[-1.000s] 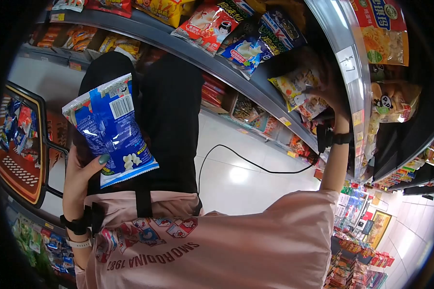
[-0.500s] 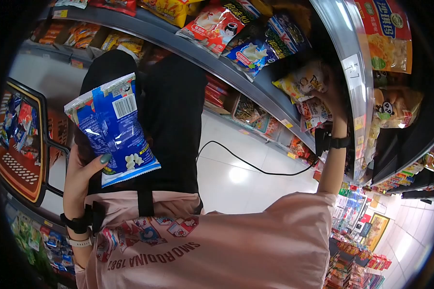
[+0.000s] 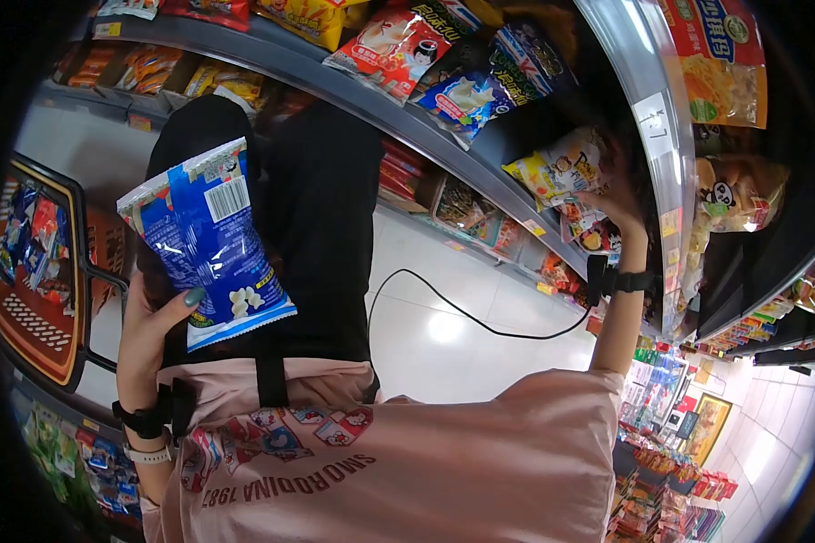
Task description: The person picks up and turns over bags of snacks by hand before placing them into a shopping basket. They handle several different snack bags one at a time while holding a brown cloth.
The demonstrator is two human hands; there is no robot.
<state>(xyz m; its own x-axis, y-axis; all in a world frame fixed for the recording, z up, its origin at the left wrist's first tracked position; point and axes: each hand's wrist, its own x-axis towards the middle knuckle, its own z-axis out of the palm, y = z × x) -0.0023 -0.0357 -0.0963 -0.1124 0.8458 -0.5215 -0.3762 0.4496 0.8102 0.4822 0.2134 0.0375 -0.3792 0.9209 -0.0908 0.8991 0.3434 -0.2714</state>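
My left hand (image 3: 150,319) grips the lower corner of a blue snack bag (image 3: 210,242), thumb on top. The bag's back shows a barcode and white puffed pieces. My right hand (image 3: 621,201) reaches into the shelf and is closed around the right end of a yellow and white snack bag (image 3: 557,168); some of its fingers are in shadow. Just under that bag lie red and white packets (image 3: 598,237). Farther along the same shelf are a blue and black snack bag (image 3: 493,86) and a red one (image 3: 398,50).
An orange-brown shopping basket (image 3: 36,317) with packets inside stands at the far left. The shelf edge (image 3: 444,149) curves across above my legs. A black cable (image 3: 462,308) hangs over the tiled floor. More snack shelves (image 3: 761,299) rise at the right.
My right hand has shifted slightly, showing more of its back and thumb at the yellow and white bag. The blue bag stays in my left hand, and the view has moved a little.
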